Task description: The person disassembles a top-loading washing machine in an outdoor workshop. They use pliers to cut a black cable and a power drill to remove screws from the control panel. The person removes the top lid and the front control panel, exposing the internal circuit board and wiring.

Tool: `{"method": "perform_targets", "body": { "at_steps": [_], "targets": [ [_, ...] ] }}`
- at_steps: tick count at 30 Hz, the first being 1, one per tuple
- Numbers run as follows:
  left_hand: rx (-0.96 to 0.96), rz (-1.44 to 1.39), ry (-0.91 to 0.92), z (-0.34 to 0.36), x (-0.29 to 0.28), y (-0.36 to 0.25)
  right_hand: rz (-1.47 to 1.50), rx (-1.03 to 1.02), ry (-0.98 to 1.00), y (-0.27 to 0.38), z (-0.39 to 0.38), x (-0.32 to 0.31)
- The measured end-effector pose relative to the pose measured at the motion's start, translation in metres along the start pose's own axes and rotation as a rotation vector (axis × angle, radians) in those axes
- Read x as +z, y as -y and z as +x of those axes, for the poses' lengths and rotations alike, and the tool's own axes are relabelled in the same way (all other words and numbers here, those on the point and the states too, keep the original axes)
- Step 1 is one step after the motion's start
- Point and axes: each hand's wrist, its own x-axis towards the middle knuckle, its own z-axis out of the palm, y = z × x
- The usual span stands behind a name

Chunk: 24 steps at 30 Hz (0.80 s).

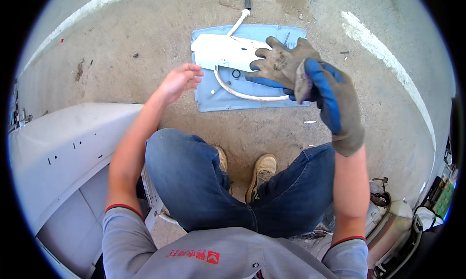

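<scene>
My bare left hand (180, 82) is open in the air beside the left edge of a blue panel (206, 100), fingers slightly bent. My right hand (340, 109), in a grey and blue work glove, grips a second glove (279, 60) by its cuff, held over the panel's right part. On the panel lie a white plate (208, 53), a curved white tube (247, 95) and a black ring (236, 74). A white pipe with a black end (247, 1) sticks out beyond the far edge. The held glove hides part of the plate.
A large white metal casing (82, 126) stands at my left. Assorted metal parts and items (395, 220) crowd the lower right. My legs and shoes are below the panel on the concrete floor (145, 46), which has white painted lines and small bits of debris.
</scene>
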Motion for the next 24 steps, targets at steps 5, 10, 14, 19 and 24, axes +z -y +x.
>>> {"method": "perform_targets", "body": {
  "at_steps": [5, 10, 14, 19, 24],
  "targets": [
    [0.256, 0.403, 0.346, -0.082, 0.077, -0.124, 0.119, -0.029, 0.121, -0.024, 0.020, 0.025],
    [0.417, 0.338, 0.263, -0.090, 0.129, -0.103, 0.210, 0.014, 0.199, -0.026, 0.027, 0.035],
    [0.559, 0.646, 0.015, -0.098, 0.142, -0.104, 0.203, 0.033, 0.192, -0.024, 0.021, 0.038],
    [0.394, 0.386, 0.162, -0.069, 0.123, -0.092, 0.301, 0.075, 0.306, -0.024, 0.023, 0.033],
    [0.443, 0.332, 0.176, -0.069, 0.121, -0.090, 0.110, 0.013, 0.254, -0.038, 0.037, 0.028]
  ]
}}
